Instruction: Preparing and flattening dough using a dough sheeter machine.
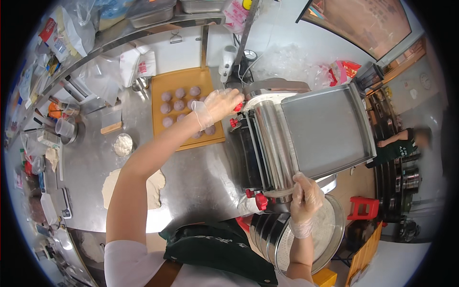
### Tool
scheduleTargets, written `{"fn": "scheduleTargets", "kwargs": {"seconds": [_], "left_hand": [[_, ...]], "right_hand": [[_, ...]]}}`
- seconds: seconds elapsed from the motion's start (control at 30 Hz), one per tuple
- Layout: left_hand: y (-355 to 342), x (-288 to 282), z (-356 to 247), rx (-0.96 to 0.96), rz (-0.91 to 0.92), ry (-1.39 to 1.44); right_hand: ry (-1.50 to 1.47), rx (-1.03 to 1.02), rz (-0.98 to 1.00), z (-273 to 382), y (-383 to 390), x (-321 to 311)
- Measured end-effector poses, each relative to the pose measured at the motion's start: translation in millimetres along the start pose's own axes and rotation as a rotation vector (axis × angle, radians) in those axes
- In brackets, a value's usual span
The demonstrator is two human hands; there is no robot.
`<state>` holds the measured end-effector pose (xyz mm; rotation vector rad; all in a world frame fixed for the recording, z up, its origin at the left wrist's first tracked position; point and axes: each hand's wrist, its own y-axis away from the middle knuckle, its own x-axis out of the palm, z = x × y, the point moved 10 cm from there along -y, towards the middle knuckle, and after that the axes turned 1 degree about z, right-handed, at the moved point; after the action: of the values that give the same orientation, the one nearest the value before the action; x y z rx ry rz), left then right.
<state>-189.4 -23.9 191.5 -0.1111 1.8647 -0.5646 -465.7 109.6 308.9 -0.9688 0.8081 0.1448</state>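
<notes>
A dough sheeter (273, 143) with long steel rollers and a wide grey metal tray (325, 129) stands right of centre. At its far end, my left hand (222, 104), in a clear plastic glove, closes over a red knob (238, 107). My right hand (307, 198), also gloved, is at the near end of the rollers by the tray's corner, with its fingers curled; what they grip, if anything, is hidden. Another red knob (261, 201) sits at the near end of the machine. A flat piece of pale dough (156, 187) lies on the steel table, partly behind my left arm.
Several purplish balls stand on a yellow-brown board (189, 76). A bowl of white flour (123, 145) and a scraper (111, 127) lie on the steel table (191, 177). Below my right hand is a large round sieve (337, 215). Another person (399, 146) is at the far right.
</notes>
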Motion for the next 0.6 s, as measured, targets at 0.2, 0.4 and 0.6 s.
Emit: {"fn": "scheduleTargets", "kwargs": {"seconds": [0.2,0.4,0.6], "left_hand": [[6,-12,-17,-0.012,-0.067,-0.154],[34,79,-9,-0.974,0.457,2.151],[21,75,5,-0.821,0.291,1.746]], "right_hand": [[0.022,0.002,0.003,-6,2,1],[0.005,-0.008,-0.001,-1,0,1],[0.024,0.005,0.011,-5,3,2]]}}
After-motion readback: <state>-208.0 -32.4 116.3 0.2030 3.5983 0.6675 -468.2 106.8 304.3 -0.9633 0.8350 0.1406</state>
